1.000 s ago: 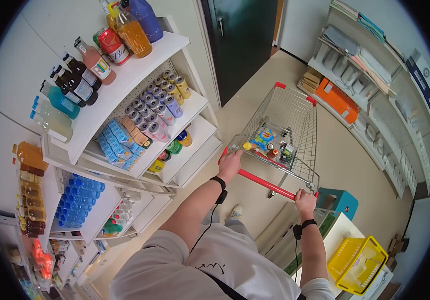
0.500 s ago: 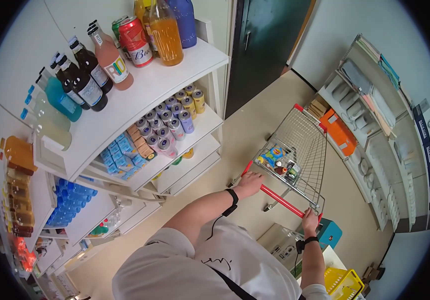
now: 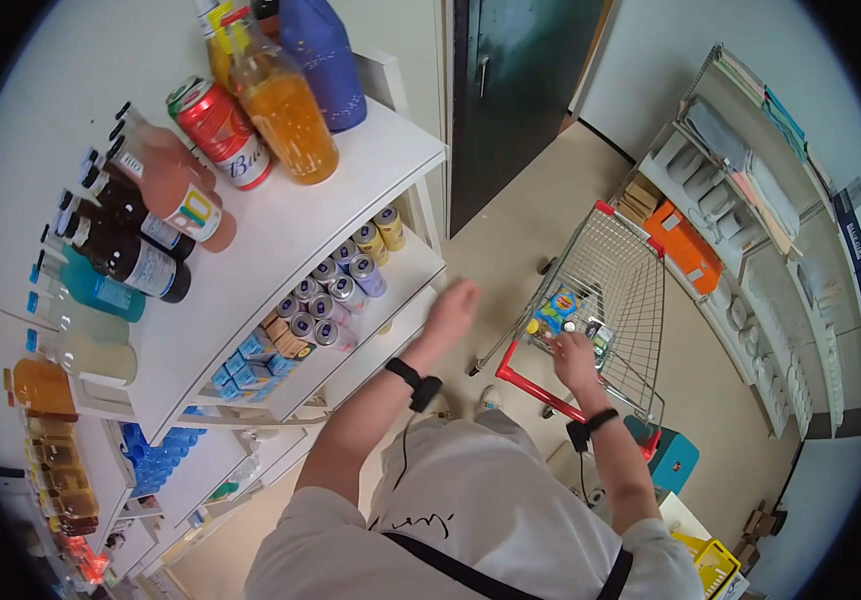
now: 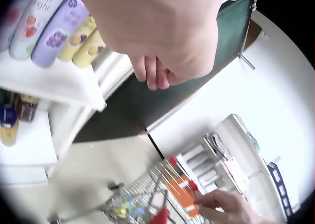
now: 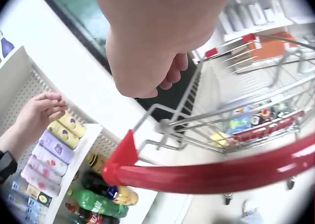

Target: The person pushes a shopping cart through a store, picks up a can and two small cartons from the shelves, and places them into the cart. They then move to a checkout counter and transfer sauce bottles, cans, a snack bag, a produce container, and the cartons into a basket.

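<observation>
Left hand lifted toward the cans, right hand over the trolley

The cans (image 3: pixel 350 280), smooth cylinders in yellow and lilac, stand in rows on a white shelf (image 3: pixel 405 290) backed with pegboard. The left hand (image 3: pixel 450 305) hangs just beside them, fingers loosely curled, holding nothing. The right hand (image 3: pixel 572 358) hovers above the trolley's red handle (image 5: pixel 221 175), also holding nothing, its fingers bent. The wire trolley (image 3: pixel 615 290) holds a few small packets, parked near, probably for easy loading.

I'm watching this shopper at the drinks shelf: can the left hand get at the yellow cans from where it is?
Probably yes. The left hand hangs in the air by the shelf edge, holding nothing, and the yellow cans stand at the open front end of their row with nothing in between.
</observation>
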